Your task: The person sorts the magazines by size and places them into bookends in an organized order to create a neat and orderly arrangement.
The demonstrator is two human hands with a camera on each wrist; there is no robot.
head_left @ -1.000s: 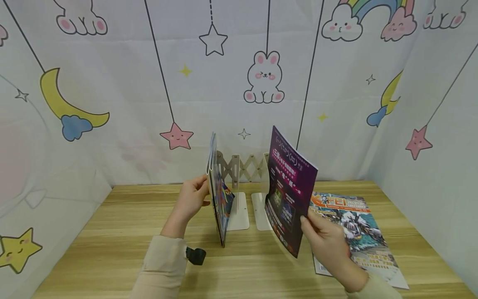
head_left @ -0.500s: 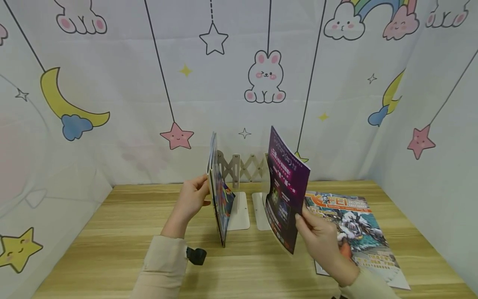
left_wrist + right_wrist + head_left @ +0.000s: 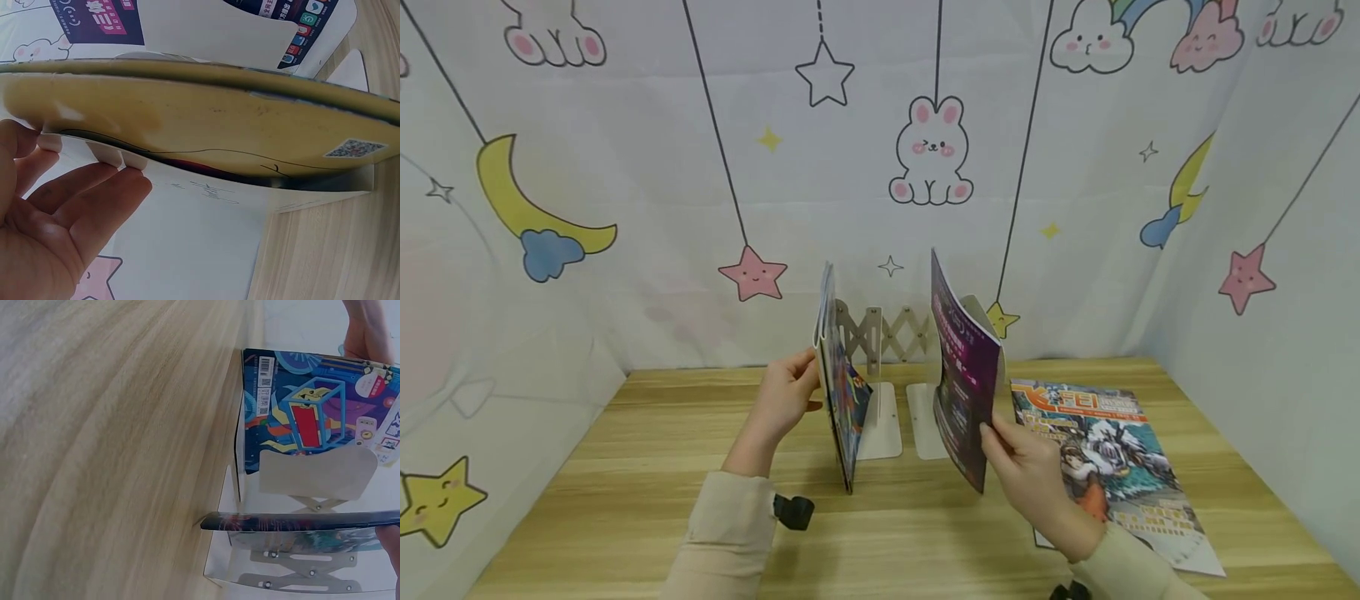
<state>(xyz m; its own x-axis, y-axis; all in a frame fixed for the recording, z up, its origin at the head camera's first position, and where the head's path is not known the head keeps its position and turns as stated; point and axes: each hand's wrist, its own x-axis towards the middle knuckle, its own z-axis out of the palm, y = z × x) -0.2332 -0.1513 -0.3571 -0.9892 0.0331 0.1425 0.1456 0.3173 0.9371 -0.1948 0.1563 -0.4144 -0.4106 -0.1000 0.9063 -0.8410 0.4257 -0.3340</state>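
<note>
In the head view, my left hand (image 3: 786, 392) grips the near edge of a few thin books (image 3: 841, 400) standing upright at the left of a metal bookend (image 3: 880, 429). The left wrist view shows its fingers (image 3: 112, 200) at the edge of a white cover, beside a yellow-sided book (image 3: 206, 119). My right hand (image 3: 1030, 467) pinches the edge of a dark purple magazine (image 3: 958, 375), thumb on the near face. That magazine stands upright, slightly curved, between bookend plates; the right wrist view shows it edge-on.
A magazine (image 3: 1120, 467) with a colourful cover lies flat on the wooden table (image 3: 662, 483) at the right, partly under my right forearm. Behind the table hangs a white cloth (image 3: 850, 192) with cartoon drawings. A lattice (image 3: 906, 336) joins the bookend's plates.
My right hand has moved left and slightly up with the purple magazine, which now stands more edge-on and uncovers a plate behind it. The left hand and its books stay in place.
</note>
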